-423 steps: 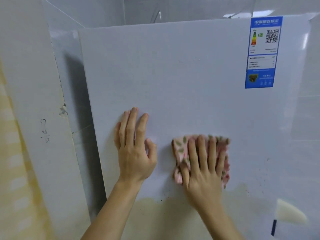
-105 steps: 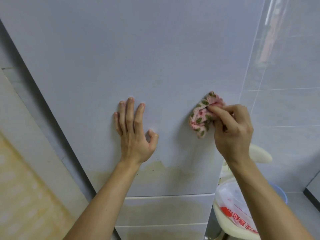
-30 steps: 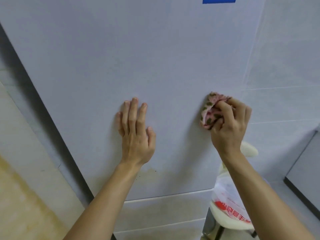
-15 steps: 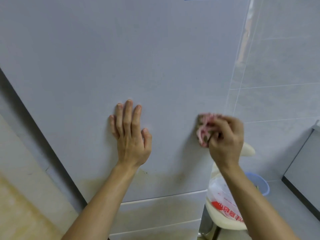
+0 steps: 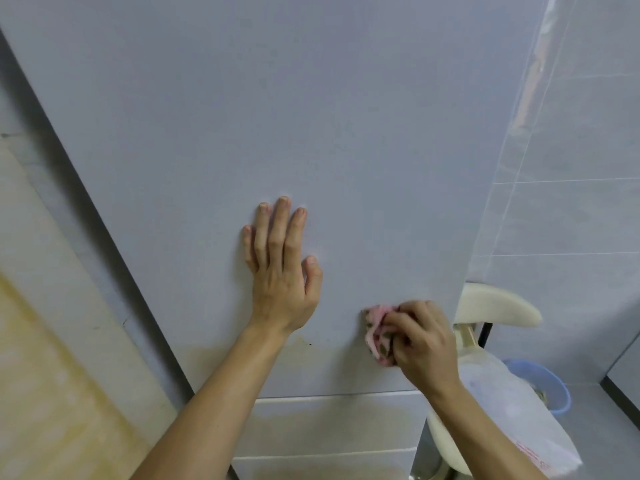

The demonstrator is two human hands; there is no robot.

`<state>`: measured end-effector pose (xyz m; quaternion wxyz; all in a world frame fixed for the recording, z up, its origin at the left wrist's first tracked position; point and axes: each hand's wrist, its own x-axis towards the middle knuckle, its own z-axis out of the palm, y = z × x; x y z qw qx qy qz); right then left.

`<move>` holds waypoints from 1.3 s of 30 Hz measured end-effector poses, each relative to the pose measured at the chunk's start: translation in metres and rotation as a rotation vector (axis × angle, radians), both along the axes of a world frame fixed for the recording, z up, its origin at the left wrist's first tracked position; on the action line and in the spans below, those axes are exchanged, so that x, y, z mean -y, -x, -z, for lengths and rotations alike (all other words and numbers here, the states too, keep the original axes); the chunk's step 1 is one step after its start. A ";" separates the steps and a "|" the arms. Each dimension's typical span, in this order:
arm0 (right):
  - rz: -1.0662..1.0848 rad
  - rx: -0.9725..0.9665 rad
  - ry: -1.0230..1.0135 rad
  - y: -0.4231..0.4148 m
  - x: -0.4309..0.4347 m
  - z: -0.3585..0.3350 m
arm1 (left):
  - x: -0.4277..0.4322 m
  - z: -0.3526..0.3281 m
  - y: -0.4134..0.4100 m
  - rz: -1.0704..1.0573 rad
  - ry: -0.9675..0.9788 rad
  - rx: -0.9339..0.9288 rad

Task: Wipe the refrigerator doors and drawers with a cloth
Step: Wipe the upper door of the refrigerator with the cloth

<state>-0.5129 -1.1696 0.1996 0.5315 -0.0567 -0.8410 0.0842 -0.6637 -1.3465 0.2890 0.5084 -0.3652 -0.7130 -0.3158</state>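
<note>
The white refrigerator door (image 5: 277, 116) fills most of the view. A yellowish stain runs along its lower edge. My left hand (image 5: 280, 271) presses flat on the door with fingers straight. My right hand (image 5: 420, 341) grips a bunched pink cloth (image 5: 377, 336) with green spots and holds it against the door near its lower right corner. Below the door are two white drawer fronts: the upper drawer (image 5: 336, 424) and the lower drawer (image 5: 322, 467).
A cream chair (image 5: 495, 303) stands right of the refrigerator with a plastic bag (image 5: 512, 420) on it. A blue basin (image 5: 540, 382) sits on the floor behind it. Grey tiled wall lies to the right, and a white and yellow panel (image 5: 52, 341) to the left.
My right hand has moved the cloth down the door's right side towards the stained lower edge. My left hand stays pressed on the door.
</note>
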 end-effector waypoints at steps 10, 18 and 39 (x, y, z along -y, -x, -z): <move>0.012 -0.405 0.041 0.032 -0.004 -0.061 | 0.004 -0.001 0.000 0.007 0.022 0.007; -0.018 0.116 0.098 0.000 0.000 0.047 | 0.012 -0.001 0.002 0.021 0.057 -0.007; -0.161 -0.159 -0.037 0.063 0.087 -0.059 | 0.102 0.003 0.045 -0.065 0.016 0.069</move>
